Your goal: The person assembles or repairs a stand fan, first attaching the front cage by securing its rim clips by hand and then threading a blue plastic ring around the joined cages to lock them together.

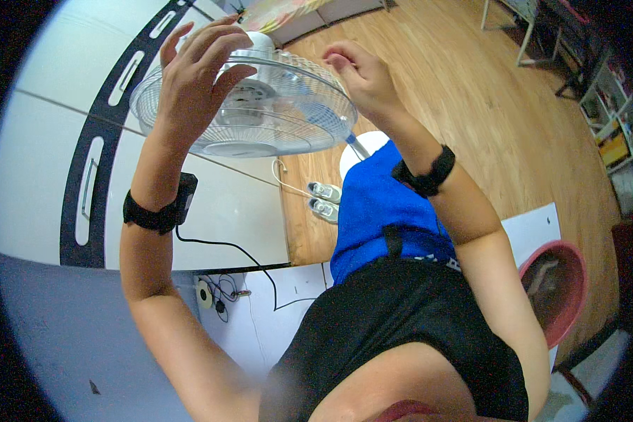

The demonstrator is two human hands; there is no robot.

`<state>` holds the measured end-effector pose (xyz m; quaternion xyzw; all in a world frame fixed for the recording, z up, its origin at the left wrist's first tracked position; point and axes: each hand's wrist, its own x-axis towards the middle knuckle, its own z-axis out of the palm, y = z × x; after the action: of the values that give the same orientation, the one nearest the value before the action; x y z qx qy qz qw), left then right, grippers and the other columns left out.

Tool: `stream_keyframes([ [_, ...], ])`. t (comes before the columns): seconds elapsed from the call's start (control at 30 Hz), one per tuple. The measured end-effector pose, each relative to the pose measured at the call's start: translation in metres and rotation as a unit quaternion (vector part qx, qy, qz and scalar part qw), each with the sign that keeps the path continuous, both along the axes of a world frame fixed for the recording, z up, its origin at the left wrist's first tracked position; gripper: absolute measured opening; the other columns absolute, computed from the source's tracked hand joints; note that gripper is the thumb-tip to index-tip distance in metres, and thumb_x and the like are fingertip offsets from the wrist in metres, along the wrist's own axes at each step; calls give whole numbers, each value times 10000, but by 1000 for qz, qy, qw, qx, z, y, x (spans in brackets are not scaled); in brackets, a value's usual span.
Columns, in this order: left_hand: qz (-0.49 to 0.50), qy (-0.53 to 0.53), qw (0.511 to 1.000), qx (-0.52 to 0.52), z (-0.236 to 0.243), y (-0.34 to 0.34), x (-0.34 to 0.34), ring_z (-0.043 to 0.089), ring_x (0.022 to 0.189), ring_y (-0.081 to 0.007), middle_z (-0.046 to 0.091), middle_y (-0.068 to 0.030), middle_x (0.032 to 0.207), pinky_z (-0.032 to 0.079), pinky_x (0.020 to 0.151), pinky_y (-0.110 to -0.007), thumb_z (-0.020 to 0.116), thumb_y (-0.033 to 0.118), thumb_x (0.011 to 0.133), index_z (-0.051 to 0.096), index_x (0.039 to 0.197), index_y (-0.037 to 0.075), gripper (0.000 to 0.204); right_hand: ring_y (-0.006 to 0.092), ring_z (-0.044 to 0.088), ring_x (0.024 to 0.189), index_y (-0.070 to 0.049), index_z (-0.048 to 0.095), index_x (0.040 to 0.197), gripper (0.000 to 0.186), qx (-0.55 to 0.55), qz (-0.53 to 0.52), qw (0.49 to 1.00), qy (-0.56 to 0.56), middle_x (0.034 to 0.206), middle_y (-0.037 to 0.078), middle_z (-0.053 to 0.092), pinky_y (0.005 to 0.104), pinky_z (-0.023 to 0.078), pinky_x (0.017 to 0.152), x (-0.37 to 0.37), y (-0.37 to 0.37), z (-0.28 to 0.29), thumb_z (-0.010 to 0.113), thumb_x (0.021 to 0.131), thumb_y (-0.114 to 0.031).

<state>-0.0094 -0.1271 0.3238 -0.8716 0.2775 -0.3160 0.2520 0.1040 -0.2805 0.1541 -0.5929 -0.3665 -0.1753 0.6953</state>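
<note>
A fan head in a clear wire cage (288, 130) is tipped face down in front of me, on a pole (355, 145) with a white round base (348, 160). My left hand (200, 74) is raised over the cage's left side, fingers curved and apart; whether the fingertips touch it is unclear. My right hand (359, 77) is at the cage's right rim with thumb and fingers pinched together; what is between them is too small to make out. Both wrists wear black straps, the left with a small device and black cable.
White cabinets (35, 176) with black handle panels stand at left. White shoes (323, 209) sit on the wooden floor beside a pale cord. A pink tub (578, 295) is at lower right, a shelf unit (615, 126) at right, white furniture (513, 14) behind it, coiled cords (221, 295) at lower left.
</note>
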Motion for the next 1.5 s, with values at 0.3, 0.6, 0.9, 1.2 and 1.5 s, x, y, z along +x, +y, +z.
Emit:
stream_keyframes([
  [0.3,-23,-319,890,-324,-32,125,-63,436,1113,-249,459,-132,1154,325,961,-366,457,131,890,442,1109,5,253,351,368,1167,-31,319,1283,867,-43,-133,964,-226,1264,191,384,445,288,970,-13,-23,-29,608,687,-591],
  [0.6,95,-148,385,-906,-228,251,-76,216,1274,-321,215,-86,1408,174,972,-578,355,562,852,255,1349,160,647,344,278,1247,-74,81,1373,1171,-63,-19,998,-9,1372,192,208,459,306,977,-18,-3,-90,690,548,-640],
  [0.9,-118,11,130,-984,-316,229,-8,184,1299,-358,92,-107,1448,183,986,-612,227,638,851,48,1398,171,742,317,286,1240,-23,-7,1356,1221,-71,17,997,-31,1348,210,215,409,296,1004,-20,23,-96,731,555,-576],
  [1.2,-273,-3,142,-951,-317,227,9,268,1274,-317,264,-148,1390,225,1038,-479,225,611,868,156,1384,108,723,297,352,1175,-7,59,1320,1073,-60,-6,998,10,1273,198,312,395,327,975,-39,31,-71,748,636,-461],
  [1.5,-184,-7,160,-970,-305,219,2,265,1277,-279,257,-149,1394,197,1034,-503,249,613,867,164,1379,64,755,273,326,1190,-4,99,1328,975,-79,-15,997,15,1299,174,283,383,276,997,-38,32,-67,727,694,-398],
])
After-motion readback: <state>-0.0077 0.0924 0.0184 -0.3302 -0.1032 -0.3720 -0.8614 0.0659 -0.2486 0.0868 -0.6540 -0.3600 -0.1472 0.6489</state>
